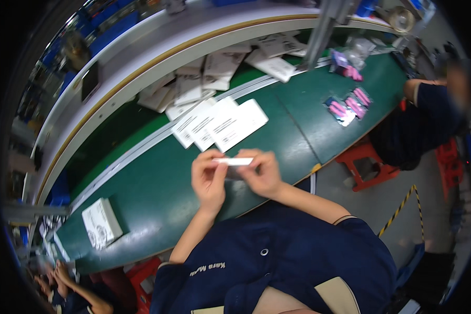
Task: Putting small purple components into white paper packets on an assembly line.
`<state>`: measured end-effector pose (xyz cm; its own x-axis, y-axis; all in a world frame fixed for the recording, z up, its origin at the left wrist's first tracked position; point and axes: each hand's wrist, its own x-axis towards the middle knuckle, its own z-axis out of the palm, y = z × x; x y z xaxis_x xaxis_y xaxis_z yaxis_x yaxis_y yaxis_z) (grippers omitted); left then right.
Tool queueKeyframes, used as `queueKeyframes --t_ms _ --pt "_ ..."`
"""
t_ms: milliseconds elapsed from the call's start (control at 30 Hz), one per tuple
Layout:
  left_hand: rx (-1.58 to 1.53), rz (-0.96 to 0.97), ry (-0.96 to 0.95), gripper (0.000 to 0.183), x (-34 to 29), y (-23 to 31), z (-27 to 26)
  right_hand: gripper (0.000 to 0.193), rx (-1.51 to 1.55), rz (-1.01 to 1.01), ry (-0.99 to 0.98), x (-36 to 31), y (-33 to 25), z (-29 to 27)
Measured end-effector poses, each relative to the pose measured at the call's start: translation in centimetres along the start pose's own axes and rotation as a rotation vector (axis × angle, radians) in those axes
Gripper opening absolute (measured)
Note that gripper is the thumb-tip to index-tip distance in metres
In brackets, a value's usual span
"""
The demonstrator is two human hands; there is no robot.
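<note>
**Small white box held in the air over the green bench**

Here, both hands are up off the long green work surface (157,183), closed round a slim white rectangular carton (234,161) that sits level between them. The left hand (208,178) pinches its left end with curled fingers; the right hand (261,171) grips the right end the same way, thumb under and fingers over. Neither hand is open, and the carton touches nothing else.

Taking that green surface as the marker: just beyond the hands, on it, lies a fan of flat white printed cartons (220,123), overlapping one another. At its left end rests a thicker white box (102,222); at its right end lie small pink and blue packets (347,107), close to a seated co-worker in dark clothing (429,125).

The risks, as I judge them: the grip is on the ends only, so a squeeze could buckle the thin card, or a slip could drop it past the near edge of the surface to the floor. Set down carelessly, it could also nudge the overlapping fan out of order.
</note>
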<state>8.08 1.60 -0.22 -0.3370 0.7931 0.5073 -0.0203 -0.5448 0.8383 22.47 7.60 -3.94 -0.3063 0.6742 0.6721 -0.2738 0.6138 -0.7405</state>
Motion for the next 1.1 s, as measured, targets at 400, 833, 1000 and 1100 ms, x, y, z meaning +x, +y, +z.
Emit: queueKeyframes --t_ms 400,833,1000,1100 --pt "0.403 -0.477 0.259 0.07 -4.8 2.2 -12.2 0.044 -0.73 -0.056 -0.591 5.4 1.2 -1.4" --pt "1.26 -0.004 -0.671 0.081 0.4 1.2 -1.1 0.082 -1.479 0.235 -0.158 9.3 5.3 -22.0" --pt "1.067 0.125 -0.739 0.064 0.5 -1.7 0.4 0.089 -1.549 0.622 -0.404 8.2 5.4 -25.4" --pt "1.009 0.101 -0.681 0.064 0.0 -1.8 0.4 0.07 -1.381 0.472 -0.346 5.9 6.5 -23.5"
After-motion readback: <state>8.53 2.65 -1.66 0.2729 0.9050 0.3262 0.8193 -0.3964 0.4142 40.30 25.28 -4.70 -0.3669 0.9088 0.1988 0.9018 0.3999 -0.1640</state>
